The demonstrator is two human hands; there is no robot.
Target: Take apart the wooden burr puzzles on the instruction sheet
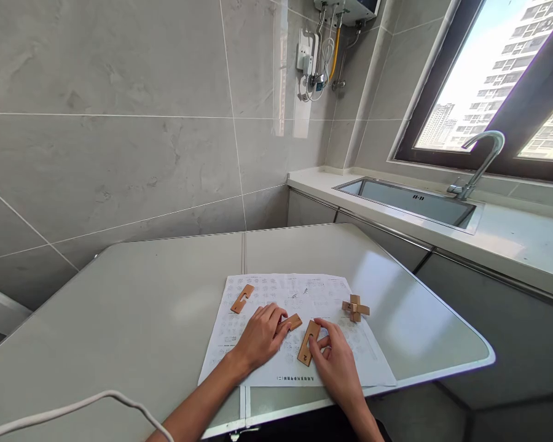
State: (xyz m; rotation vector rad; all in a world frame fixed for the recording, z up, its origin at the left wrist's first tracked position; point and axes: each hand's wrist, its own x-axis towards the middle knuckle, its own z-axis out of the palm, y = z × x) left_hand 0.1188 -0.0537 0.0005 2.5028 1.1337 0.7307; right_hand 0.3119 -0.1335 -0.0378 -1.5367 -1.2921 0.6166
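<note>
My left hand (263, 335) rests over the printed sheet with its fingers closed round one end of a flat wooden puzzle piece (295, 321); the covered end is hidden. Under the fingers of my right hand (335, 359) lies a second wooden puzzle piece (306, 351), marked with a figure that looks like a 2 and having a slot in its side. My right thumb and fingertips grip its right edge. A third notched wooden piece (238, 303) lies alone at the sheet's upper left. On the sheet's right side sits an assembled wooden cross-shaped puzzle (355, 308).
The white paper sheet (313, 294) with small printed diagrams lies on a pale folding table (156, 319). A white cable (87, 400) curves across the lower left. To the right, a counter holds a sink (410, 199) and a tap (483, 159) beneath a window.
</note>
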